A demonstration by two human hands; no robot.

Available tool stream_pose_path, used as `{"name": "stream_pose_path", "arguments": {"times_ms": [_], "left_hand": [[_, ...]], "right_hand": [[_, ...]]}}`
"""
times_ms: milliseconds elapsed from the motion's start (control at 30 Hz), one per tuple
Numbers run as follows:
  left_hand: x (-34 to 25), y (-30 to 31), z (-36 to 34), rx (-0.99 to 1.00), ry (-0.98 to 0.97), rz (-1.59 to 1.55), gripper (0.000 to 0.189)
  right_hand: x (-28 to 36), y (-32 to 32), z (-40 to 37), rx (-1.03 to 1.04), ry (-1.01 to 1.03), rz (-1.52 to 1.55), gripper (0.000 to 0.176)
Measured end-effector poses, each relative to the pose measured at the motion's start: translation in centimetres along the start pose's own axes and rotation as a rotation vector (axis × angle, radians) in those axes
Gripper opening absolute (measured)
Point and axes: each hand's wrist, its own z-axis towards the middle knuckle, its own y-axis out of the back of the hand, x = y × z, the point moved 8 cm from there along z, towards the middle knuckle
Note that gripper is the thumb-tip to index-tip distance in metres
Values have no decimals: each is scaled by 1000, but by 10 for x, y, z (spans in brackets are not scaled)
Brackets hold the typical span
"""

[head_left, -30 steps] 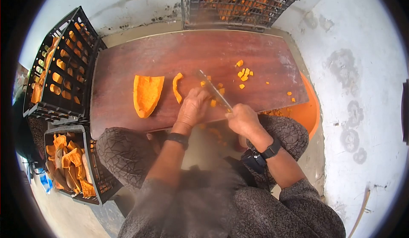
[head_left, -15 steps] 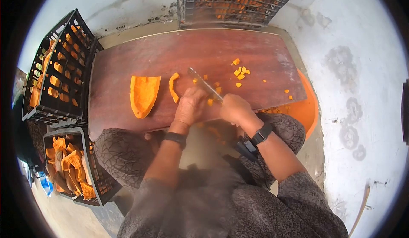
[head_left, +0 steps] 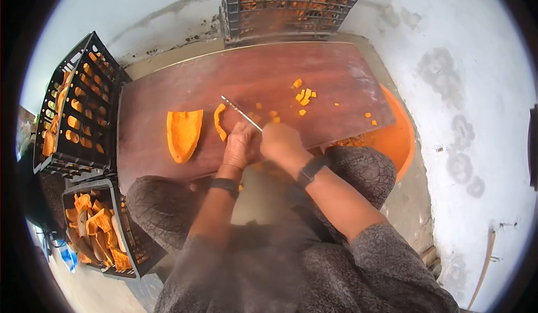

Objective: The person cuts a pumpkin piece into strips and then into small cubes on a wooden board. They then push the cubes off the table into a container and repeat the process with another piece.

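Observation:
My right hand (head_left: 282, 146) is wrapped round the handle of a knife (head_left: 242, 113), its thin blade slanting up and left over the board. Close beside it, my left hand (head_left: 238, 145) is low at the board's near edge, fingers curled together behind the blade; whatever they hold is hidden. A curved strip of pumpkin (head_left: 219, 122) lies just beyond my left fingers. Further left rests a large hollowed pumpkin piece (head_left: 184, 135). Blurred orange bits (head_left: 273, 114) sit just past the knife, and small pumpkin cubes (head_left: 304, 95) are scattered to the right.
The reddish board (head_left: 151, 97) spans my knees. An orange tub (head_left: 404, 136) with cut pieces stands under its right end. Black crates (head_left: 73, 111) of pumpkin stand at left, with a crate of peels (head_left: 134, 259) below and another crate (head_left: 286, 10) behind. A white wall (head_left: 459, 88) is at right.
My right hand and the knife have moved left and closer to my left hand. The blade now lies across the front of my left fingers. The whole view has shifted slightly.

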Motion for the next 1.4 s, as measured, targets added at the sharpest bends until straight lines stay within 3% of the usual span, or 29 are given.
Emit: {"name": "stream_pose_path", "arguments": {"times_ms": [167,233,267,300,367,600,667,767,900,967,1400], "left_hand": [[12,-2,-6,-9,-43,-30,16],[11,0,-6,2,-33,-32,18],[8,2,-5,-19,-50,-47,18],[6,4,-4,-39,-68,-63,19],[4,4,-4,-51,-59,-77,19],[2,6,-3,-54,-27,-54,17],[-1,8,-3,-58,-51,-22,16],[-1,4,-3,-48,-72,16,15],[-2,5,-4,-35,-60,16,11],[-3,5,-4,-30,-60,15,11],[-2,4,-3,-24,-45,31,16]], "right_hand": [[-3,2,11,-35,73,77,22],[-13,10,12,33,-10,147,20],[-23,12,9,104,-169,331,16],[-28,13,8,105,-167,328,16],[-40,9,4,118,-208,625,16],[-43,20,-16,65,-121,559,31],[-38,26,-24,-36,15,349,34],[-47,10,-33,48,-99,329,27],[-36,11,-41,91,-99,299,27],[-34,14,-42,28,-49,243,37],[-32,19,-47,-21,-16,199,35]]}}
